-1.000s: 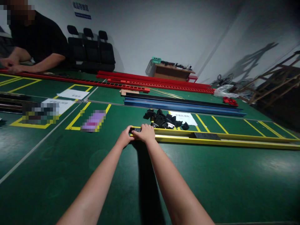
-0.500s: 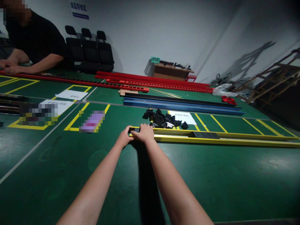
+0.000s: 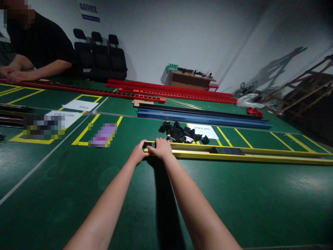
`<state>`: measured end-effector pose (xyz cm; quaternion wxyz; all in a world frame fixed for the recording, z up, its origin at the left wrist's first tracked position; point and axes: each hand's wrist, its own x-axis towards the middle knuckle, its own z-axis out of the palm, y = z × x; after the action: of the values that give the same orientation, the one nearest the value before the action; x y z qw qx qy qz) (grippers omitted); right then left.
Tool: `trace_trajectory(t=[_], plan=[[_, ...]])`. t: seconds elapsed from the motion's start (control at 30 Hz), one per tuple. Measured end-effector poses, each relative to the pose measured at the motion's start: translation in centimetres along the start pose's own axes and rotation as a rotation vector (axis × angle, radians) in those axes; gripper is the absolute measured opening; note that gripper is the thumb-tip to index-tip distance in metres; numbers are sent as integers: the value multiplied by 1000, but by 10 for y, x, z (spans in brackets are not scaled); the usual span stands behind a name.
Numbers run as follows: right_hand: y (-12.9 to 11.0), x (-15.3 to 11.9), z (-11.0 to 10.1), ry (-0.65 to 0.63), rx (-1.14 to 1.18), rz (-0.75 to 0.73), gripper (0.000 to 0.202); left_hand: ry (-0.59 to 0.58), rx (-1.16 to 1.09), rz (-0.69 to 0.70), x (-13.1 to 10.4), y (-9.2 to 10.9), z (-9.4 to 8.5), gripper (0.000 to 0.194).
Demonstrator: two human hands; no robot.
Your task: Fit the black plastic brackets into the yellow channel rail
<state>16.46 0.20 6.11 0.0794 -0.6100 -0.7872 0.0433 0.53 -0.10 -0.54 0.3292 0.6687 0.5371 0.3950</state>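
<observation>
A long yellow rail (image 3: 197, 155), shaped as an open channel, lies across the green table. My left hand (image 3: 137, 153) is closed around its left end, thumb on the near side and fingers on the far side. Right beside it, my right hand (image 3: 163, 148) grips across the rail, with the fingers over the far wall and the thumb pointing left. Between the hands a black block (image 3: 153, 145) shows inside the channel, partly hidden by my right hand. Farther right, a second black block (image 3: 228, 150) sits in the rail.
Behind the rail are a heap of black parts (image 3: 179, 132) and a paper sheet (image 3: 204, 131). Blue rails (image 3: 203, 119) and red rails (image 3: 171, 88) lie farther back. A purple item (image 3: 104, 134) is at left. Another person (image 3: 39, 45) leans on the table at far left.
Between my hands, the black block appears slightly farther right in the channel, with more of it under my right hand. Both hands stay at the rail's left end.
</observation>
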Motion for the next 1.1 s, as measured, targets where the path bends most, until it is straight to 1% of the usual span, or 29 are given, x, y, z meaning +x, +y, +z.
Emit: trace_trajectory(t=[0.07,0.1,0.23,0.37,0.6,0.67,0.83,1.1], plan=[[6,-1,-3,-36,17,-31,63,10,6,4,0,-1,0,71],[8,-2,-3,-34,21,-26,66,14,8,4,0,-1,0,71],[7,-5,-2,32,11,80,71,18,13,10,-1,-1,-1,71],[0,-3,1,29,-12,124,63,17,32,5,0,-1,0,72],[-1,-2,0,39,-36,100,45,6,40,-4,-1,3,0,70],[0,-3,-1,43,-35,96,45,9,45,0,-2,4,-1,70],[3,-2,-1,18,-14,81,57,15,51,10,-2,4,-2,69],[1,0,4,41,-51,86,40,9,31,24,-1,2,-1,68]])
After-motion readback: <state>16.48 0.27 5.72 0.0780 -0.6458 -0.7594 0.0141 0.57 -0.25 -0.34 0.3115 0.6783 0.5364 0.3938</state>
